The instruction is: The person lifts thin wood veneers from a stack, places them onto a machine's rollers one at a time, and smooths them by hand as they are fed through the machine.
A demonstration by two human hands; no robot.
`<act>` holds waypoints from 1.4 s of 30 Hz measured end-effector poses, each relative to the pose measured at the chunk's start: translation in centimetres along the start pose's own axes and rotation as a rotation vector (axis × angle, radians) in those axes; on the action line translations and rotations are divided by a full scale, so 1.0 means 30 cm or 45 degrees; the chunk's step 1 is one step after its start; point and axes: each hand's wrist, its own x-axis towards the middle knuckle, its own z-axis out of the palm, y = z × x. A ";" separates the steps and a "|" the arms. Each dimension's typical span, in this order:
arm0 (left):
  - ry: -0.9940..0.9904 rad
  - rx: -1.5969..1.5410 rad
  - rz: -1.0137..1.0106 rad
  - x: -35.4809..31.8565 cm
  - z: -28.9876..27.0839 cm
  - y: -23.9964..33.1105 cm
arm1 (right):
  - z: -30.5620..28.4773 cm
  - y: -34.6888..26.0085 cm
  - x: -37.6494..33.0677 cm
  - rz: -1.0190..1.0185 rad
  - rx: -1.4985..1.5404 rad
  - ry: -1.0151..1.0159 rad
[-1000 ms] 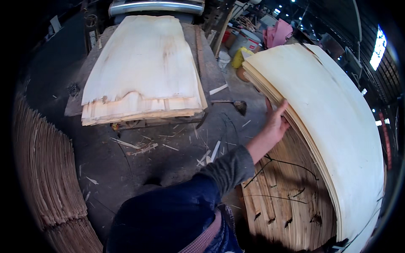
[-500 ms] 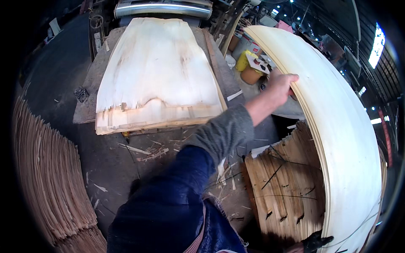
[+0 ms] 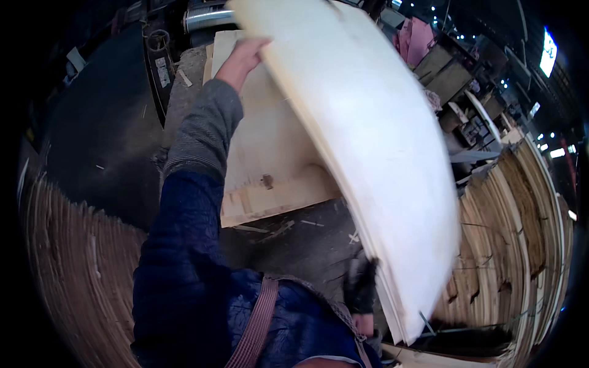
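The veneer sheet bundle (image 3: 374, 153) is a pale cream, almost white, with faint grain. The veneer stack (image 3: 270, 159) below it is a warmer light tan, marked by one small dark knot. The stacked veneer edges (image 3: 527, 245) at the right are striped brown and straw yellow. The sleeve (image 3: 184, 245) is deep navy blue, turning to ribbed grey at the cuff. A brown strap (image 3: 257, 319) crosses the blue jacket. The floor (image 3: 98, 141) is dark grey. A pink cloth (image 3: 417, 40) shows in the background.

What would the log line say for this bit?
left hand: grips veneer sheets top edge | right hand: gloved, low edge | stack: behind
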 end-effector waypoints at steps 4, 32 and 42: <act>0.518 0.640 -0.254 -0.108 -0.487 -0.287 | 0.196 0.058 -0.055 0.730 0.782 -0.634; 0.315 -0.261 -0.733 -1.751 0.565 -1.087 | -1.210 1.277 0.601 0.732 0.436 0.208; 0.211 0.011 -0.719 -1.664 0.652 -0.728 | -1.210 1.163 0.642 0.941 0.603 -0.058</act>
